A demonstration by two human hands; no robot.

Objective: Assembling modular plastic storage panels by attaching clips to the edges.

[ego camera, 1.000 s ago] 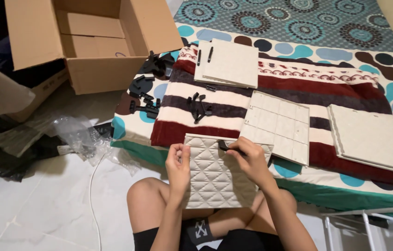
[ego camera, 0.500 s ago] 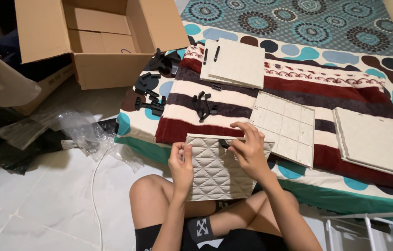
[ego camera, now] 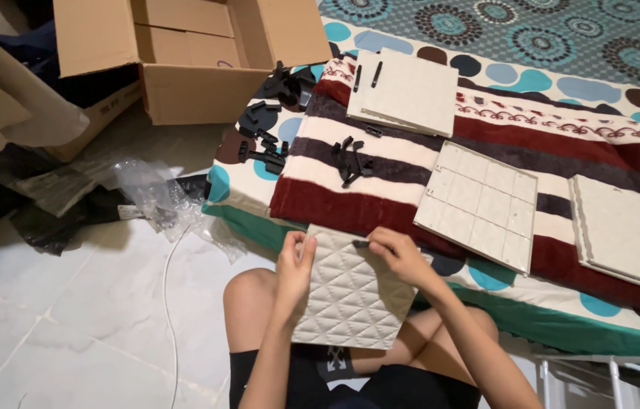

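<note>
A cream quilted-pattern square panel rests tilted over my lap, its far edge against the bed. My left hand grips the panel's left edge. My right hand pinches a small black plastic clip at the panel's top edge. On the striped blanket just beyond lies a second panel, grid side up. A stack of panels sits farther back with two black clips on its left edge.
More cream panels lie on the bed at right. Loose black clips and black connectors are scattered on the blanket and mattress edge. An open cardboard box stands at the back left. Clear plastic wrap lies on the tiled floor.
The view has shifted, so everything sits further right and lower. The quilted panel has dropped slightly toward my lap, and my right hand has slid left along its top edge with the clip.
</note>
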